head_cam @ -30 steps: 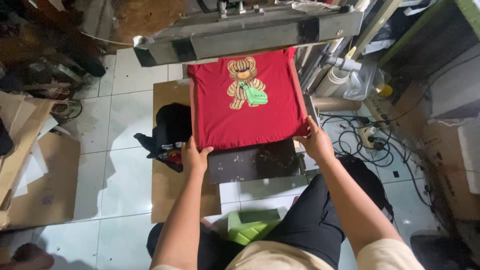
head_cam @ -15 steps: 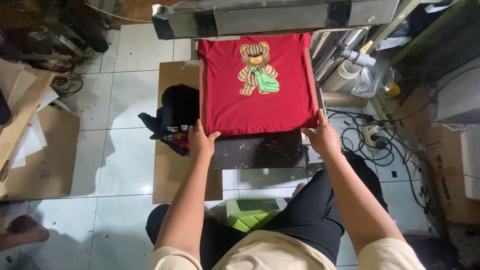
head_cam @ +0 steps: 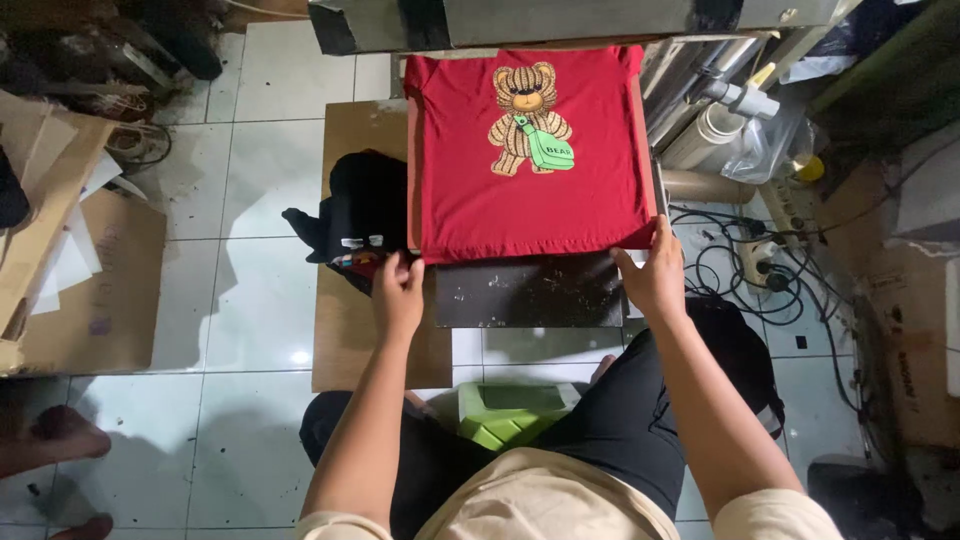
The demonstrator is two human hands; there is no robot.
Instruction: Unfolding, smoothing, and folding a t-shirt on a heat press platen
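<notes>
A red t-shirt point(head_cam: 530, 200) with a bear print lies flat over the lower plate point(head_cam: 530, 295) of a heat press, and the dark plate shows below its near hem. My left hand point(head_cam: 398, 292) has its fingers curled at the hem's near left corner. My right hand point(head_cam: 655, 278) pinches the near right corner, thumb under the hem. The grey upper plate point(head_cam: 560, 20) of the press hangs above the shirt's collar end.
A pile of black garments point(head_cam: 355, 210) lies on a cardboard sheet point(head_cam: 345, 340) left of the press. A green stool point(head_cam: 510, 412) stands between my knees. Cables and a power strip point(head_cam: 750, 265) lie to the right, with rolls point(head_cam: 715, 130) behind. Another person's foot point(head_cam: 60, 435) is at lower left.
My head has tilted, so the press sits higher in view. Both hands stay at the near hem; the left has slipped from on top of the corner to just beside it.
</notes>
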